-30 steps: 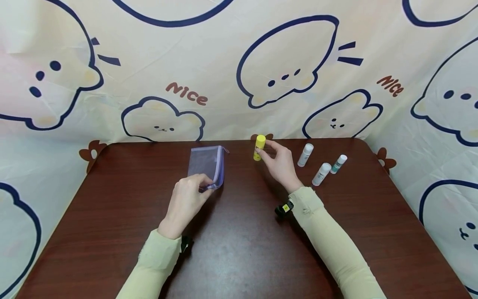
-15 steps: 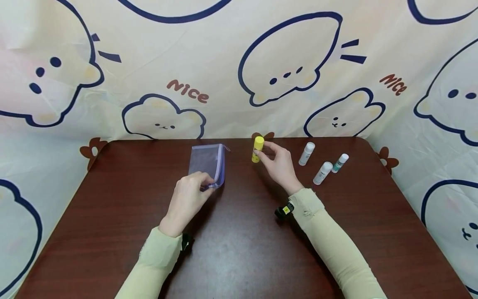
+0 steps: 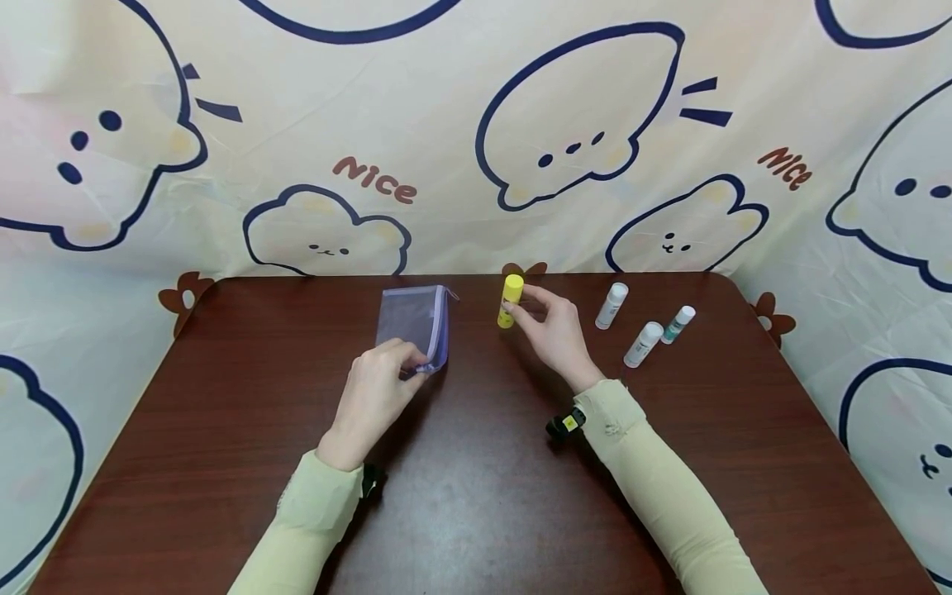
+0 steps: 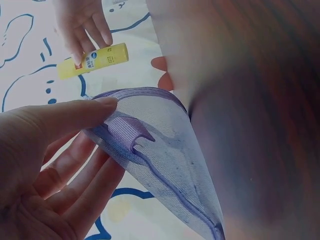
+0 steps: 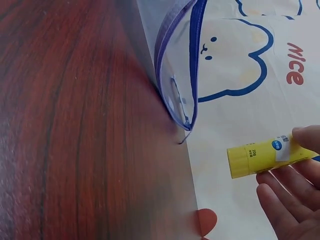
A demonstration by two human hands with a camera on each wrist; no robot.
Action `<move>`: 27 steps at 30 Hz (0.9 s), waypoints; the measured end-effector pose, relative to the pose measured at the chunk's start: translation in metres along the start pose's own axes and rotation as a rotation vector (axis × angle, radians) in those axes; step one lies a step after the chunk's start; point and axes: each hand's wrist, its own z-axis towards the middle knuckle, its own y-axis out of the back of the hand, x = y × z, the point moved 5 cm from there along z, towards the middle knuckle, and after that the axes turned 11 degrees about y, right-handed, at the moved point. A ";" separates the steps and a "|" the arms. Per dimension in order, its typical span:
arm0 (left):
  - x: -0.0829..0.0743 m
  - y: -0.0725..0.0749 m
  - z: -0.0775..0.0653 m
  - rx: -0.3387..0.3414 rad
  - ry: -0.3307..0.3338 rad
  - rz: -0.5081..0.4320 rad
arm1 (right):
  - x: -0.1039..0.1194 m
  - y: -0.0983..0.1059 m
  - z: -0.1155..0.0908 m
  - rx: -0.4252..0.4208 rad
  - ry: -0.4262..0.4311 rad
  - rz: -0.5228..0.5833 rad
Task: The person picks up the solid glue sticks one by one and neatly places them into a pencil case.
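My left hand (image 3: 372, 397) pinches the near corner of a purple mesh zipper pouch (image 3: 409, 318) between thumb and fingers. In the left wrist view the mesh pouch (image 4: 165, 145) gapes at its zipped edge, and a purple fabric tab shows by the thumb. Right of the pouch, my right hand (image 3: 554, 335) holds a yellow glue stick (image 3: 509, 302) by its side, nearly upright. The right wrist view shows the glue stick (image 5: 265, 155) between thumb and fingers, apart from the open pouch mouth (image 5: 177, 75).
Two white glue sticks (image 3: 611, 306) (image 3: 643, 345) and a smaller one with a green label (image 3: 678, 325) stand on the right of the dark wooden table (image 3: 476, 496). A cartoon-printed cloth (image 3: 446, 124) hangs behind the table's far edge.
My right hand has brought the yellow glue stick slightly left and nearer, toward the pouch. The left hand keeps its pinch on the pouch in nearly the same place.
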 end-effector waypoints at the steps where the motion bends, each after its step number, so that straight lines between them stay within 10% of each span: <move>1: 0.000 -0.001 0.000 0.002 -0.003 0.003 | 0.000 0.000 -0.001 0.001 -0.002 0.005; 27: -0.006 -0.015 -0.001 -0.040 -0.071 0.001 | 0.000 -0.009 -0.004 0.021 -0.111 0.144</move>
